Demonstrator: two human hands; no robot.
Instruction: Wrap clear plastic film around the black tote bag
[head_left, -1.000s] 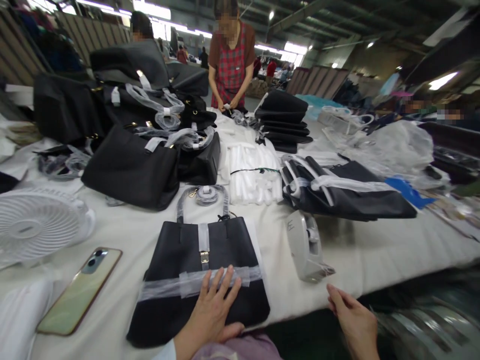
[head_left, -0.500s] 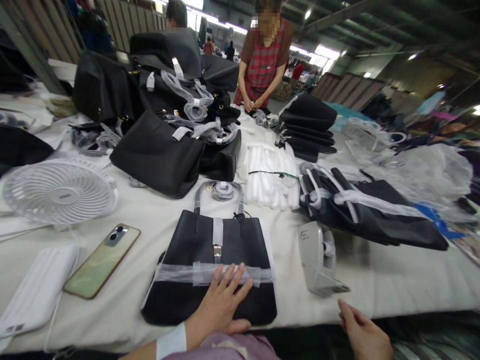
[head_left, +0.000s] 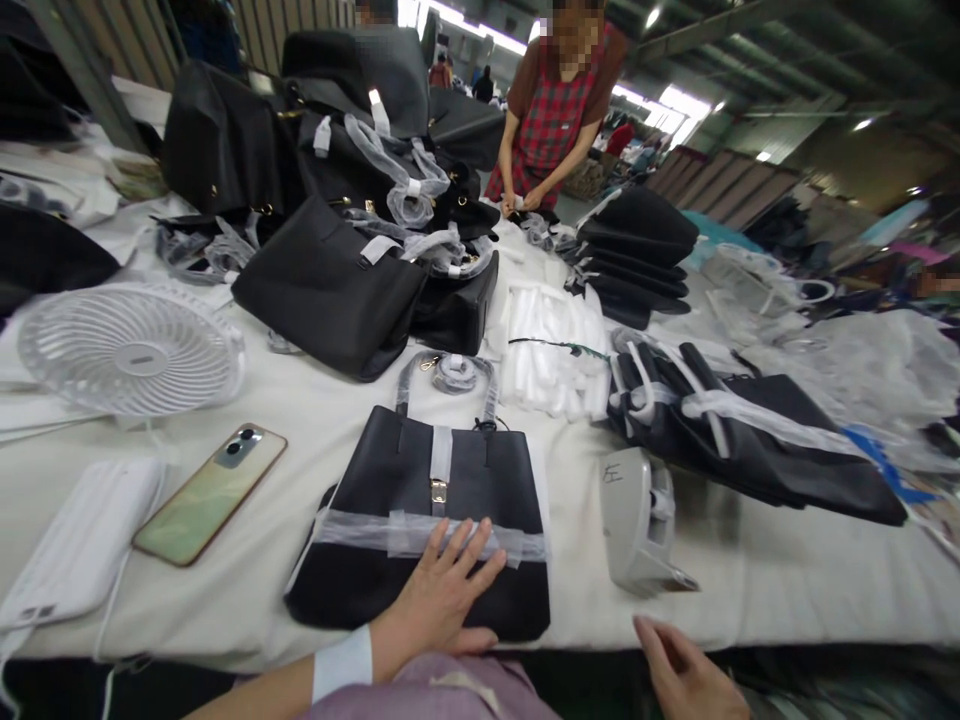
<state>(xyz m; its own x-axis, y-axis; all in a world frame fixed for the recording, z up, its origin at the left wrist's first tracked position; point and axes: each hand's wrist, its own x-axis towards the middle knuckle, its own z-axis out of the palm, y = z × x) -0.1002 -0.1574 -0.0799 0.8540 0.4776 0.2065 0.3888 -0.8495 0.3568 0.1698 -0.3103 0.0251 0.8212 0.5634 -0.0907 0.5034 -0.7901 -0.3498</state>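
Observation:
A flat black handbag (head_left: 420, 490) lies on the white table in front of me, its handles wrapped and a band of clear film across its middle. My left hand (head_left: 442, 590) rests flat on the bag's lower half, fingers spread over the film band. My right hand (head_left: 686, 675) hovers below the table's front edge to the right, fingers loosely apart, holding nothing. A grey tape dispenser (head_left: 637, 520) stands just right of the bag, nearest my right hand.
A phone (head_left: 210, 492), a white power bank (head_left: 79, 545) and a white fan (head_left: 127, 350) lie at the left. Black bags (head_left: 330, 280) pile up behind, white foam rolls (head_left: 551, 350) and flat bags (head_left: 750, 440) to the right. A person in a red plaid apron (head_left: 555, 130) works at the far side.
The camera has swung left and down, so the table shifted right in view. My left hand stays flat on the bag. My right hand drifted slightly left, low at the table's edge.

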